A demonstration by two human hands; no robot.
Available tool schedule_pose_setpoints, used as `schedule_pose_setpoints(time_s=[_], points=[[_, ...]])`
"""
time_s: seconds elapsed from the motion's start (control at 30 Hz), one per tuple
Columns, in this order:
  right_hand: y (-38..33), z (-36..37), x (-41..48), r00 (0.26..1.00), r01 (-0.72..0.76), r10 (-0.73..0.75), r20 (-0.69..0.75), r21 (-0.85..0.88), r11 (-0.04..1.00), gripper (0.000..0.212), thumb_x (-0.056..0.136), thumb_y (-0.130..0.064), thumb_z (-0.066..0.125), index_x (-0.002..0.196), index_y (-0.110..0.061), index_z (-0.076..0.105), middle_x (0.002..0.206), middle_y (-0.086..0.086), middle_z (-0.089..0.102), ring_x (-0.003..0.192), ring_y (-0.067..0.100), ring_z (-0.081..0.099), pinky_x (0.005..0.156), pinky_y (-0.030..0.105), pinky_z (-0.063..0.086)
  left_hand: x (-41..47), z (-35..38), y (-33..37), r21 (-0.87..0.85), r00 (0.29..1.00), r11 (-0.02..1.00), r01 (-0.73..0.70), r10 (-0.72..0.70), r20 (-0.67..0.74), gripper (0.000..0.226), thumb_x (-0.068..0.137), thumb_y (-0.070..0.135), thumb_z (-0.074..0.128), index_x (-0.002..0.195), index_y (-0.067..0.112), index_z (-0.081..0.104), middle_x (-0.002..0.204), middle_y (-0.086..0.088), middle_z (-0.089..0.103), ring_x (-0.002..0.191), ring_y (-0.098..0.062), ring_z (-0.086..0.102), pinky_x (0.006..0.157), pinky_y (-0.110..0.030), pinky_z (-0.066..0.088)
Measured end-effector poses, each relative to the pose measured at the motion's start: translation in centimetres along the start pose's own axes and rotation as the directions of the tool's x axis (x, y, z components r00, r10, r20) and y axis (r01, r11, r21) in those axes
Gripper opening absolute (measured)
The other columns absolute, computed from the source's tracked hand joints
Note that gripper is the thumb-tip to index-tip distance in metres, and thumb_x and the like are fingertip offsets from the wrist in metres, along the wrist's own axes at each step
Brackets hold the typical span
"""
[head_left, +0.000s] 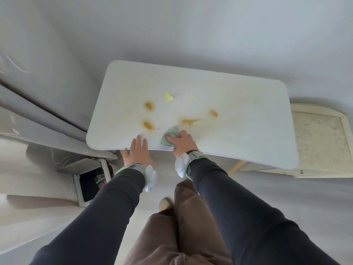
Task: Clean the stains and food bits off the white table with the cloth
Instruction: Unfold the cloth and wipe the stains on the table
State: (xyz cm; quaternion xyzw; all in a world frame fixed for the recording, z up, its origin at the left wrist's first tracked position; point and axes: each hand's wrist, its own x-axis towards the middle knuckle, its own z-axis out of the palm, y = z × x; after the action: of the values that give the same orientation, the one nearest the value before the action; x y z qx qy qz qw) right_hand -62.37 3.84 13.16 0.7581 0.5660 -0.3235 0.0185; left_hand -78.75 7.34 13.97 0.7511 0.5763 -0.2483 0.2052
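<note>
Gripping the cloth [170, 135], right hand [183, 143]; left hand [138, 153] rests flat on table [238, 111].

Grey floor [315, 197], pale curtains [38, 111] left, cream stand [321, 138] right.

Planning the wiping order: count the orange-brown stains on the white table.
4: the far-left stain, the near-left stain, the smeared stain just beyond the cloth, and the right stain. The cloth may hide more.

- Pale curtain [38, 115] hanging in folds along the left side.
- Bin [89, 182] on the floor [277, 192] at lower left, lid raised, contents dark and indistinct.
- Cream framed tray [321, 142] at far right.
</note>
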Motion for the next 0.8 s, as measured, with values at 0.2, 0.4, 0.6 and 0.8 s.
schedule_pose_setpoints(time_s=[0.2,0.4,0.6,0.8], points=[[4.6,-1.8,0.2,0.985,0.172,-0.173,-0.011,-0.048,0.984,0.055,0.088,-0.006,0.045,0.135,-0.034,0.05,0.124,0.01,0.042,0.113,0.03,0.041,0.098,0.034,0.04,1.0,-1.7,2.2,0.006,0.996,0.996,-0.092,0.092,0.015,0.072,0.092,0.015,0.04,0.152,0.018,0.001,0.16,0.006,-0.011,0.149,-0.012,-0.006,0.121,-0.042,0.008],[12.6,-4.8,-1.2,0.845,-0.44,0.489,-0.216,0.237,0.866,0.049,0.089,-0.009,0.047,0.137,-0.018,0.041,0.133,0.02,0.033,0.119,0.041,0.043,0.098,0.038,0.042,1.9,-2.6,4.6,0.037,0.992,0.994,-0.106,0.103,0.067,0.071,0.094,0.021,0.04,0.153,0.018,0.0,0.16,0.008,-0.01,0.149,-0.012,-0.004,0.121,-0.042,0.007],[16.1,-6.8,-1.1,0.621,-0.685,0.78,-0.077,0.432,0.587,0.055,0.095,-0.01,0.044,0.146,-0.004,0.023,0.149,0.027,0.021,0.135,0.043,0.029,0.111,0.047,0.031,2.4,-3.1,7.4,0.045,0.987,0.992,-0.114,0.108,0.122,0.072,0.095,0.024,0.04,0.153,0.019,-0.002,0.16,0.008,-0.013,0.149,-0.011,-0.007,0.12,-0.041,0.007],[11.9,-5.6,0.8,0.855,-0.446,0.489,-0.172,0.235,0.864,0.063,0.088,-0.005,0.044,0.145,-0.029,0.029,0.139,0.015,0.03,0.123,0.035,0.036,0.099,0.036,0.041,2.7,-3.2,9.1,0.034,0.982,0.995,-0.09,0.083,0.168,0.072,0.095,0.024,0.04,0.153,0.018,-0.002,0.16,0.007,-0.014,0.149,-0.01,-0.006,0.121,-0.041,0.007]])
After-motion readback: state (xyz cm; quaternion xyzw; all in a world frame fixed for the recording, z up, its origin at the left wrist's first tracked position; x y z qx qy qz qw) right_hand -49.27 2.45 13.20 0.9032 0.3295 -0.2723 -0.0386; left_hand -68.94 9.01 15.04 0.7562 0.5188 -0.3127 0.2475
